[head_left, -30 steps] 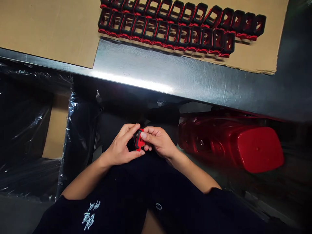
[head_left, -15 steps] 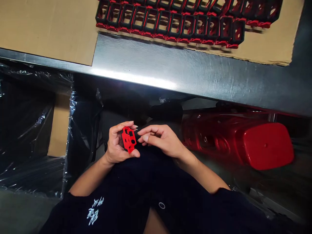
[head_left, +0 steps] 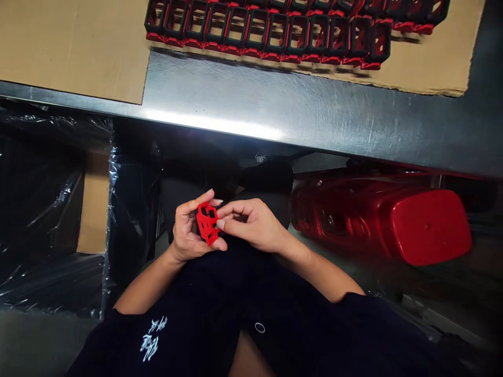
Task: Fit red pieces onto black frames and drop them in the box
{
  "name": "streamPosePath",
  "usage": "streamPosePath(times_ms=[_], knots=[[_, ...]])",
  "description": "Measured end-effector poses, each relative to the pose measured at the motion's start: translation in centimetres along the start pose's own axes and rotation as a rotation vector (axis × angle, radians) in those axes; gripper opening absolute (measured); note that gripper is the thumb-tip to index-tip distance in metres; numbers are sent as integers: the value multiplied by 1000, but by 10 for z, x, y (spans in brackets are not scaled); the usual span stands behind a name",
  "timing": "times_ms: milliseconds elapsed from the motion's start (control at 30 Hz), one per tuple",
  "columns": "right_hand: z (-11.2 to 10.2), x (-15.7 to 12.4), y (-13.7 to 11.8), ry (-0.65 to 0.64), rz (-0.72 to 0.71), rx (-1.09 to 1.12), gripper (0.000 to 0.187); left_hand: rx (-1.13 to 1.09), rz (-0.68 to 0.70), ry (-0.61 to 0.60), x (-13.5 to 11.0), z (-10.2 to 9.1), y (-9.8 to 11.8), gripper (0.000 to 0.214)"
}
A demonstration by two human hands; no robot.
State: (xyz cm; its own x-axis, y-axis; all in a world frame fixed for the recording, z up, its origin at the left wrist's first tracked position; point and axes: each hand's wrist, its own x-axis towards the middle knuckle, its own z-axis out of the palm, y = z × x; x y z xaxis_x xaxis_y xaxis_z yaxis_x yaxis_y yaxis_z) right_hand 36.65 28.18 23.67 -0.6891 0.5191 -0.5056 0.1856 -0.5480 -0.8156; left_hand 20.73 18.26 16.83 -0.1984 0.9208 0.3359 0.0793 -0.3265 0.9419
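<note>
A small red plastic housing (head_left: 207, 225) with cut-outs and dark parts lies in my left hand (head_left: 186, 230). My left fingers curve over its upper end and the thumb lies along its lower end, the red face turned up. My right hand (head_left: 255, 222) is closed in a pinch, with index finger and thumb tips against the housing's right edge. Whatever is between those tips, if anything, is too small or hidden to make out. Both hands are in front of my dark shirt, below the table's edge.
A metal table (head_left: 236, 97) crosses the view above my hands. Rows of red and black frames (head_left: 257, 34) stand on cardboard (head_left: 428, 73) there. Another cardboard sheet (head_left: 70, 47) lies at left. Below are a plastic-lined box (head_left: 112, 209) at left and a red stool (head_left: 432, 228) at right.
My right hand has moved left, bringing its pinched fingertips from just beside the housing to its right edge. My left hand keeps its hold. The view has shifted slightly.
</note>
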Motion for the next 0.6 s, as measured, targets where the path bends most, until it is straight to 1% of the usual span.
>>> streamPosePath(times_ms=[133,200,267,300,333,367,400,467,500,533,567,600], knots=[[0,2,7,-2,13,52,22,-55,-82,0,-3,5,-3,88],[0,3,8,-7,13,78,23,-103,-107,12,-4,6,0,87],[1,5,10,-16,17,100,25,-157,-129,54,0,-1,9,86],[0,5,11,-17,19,109,25,-172,-137,94,5,-10,14,85],[-1,6,13,-13,21,115,25,-176,-138,154,12,-24,20,84],[-3,8,16,-3,26,116,26,-169,-129,239,21,-42,26,82],[-5,9,19,16,34,110,26,-149,-120,339,31,-65,29,79],[-12,13,30,76,62,78,30,-97,-103,599,52,-122,29,73],[-16,16,36,113,84,54,32,-41,-152,706,60,-153,24,66],[-21,20,42,156,106,28,35,28,-237,805,68,-184,16,56],[-25,24,48,193,129,-3,38,109,-384,899,73,-214,5,43],[-29,28,55,230,148,-40,41,219,-592,990,77,-240,-9,34]])
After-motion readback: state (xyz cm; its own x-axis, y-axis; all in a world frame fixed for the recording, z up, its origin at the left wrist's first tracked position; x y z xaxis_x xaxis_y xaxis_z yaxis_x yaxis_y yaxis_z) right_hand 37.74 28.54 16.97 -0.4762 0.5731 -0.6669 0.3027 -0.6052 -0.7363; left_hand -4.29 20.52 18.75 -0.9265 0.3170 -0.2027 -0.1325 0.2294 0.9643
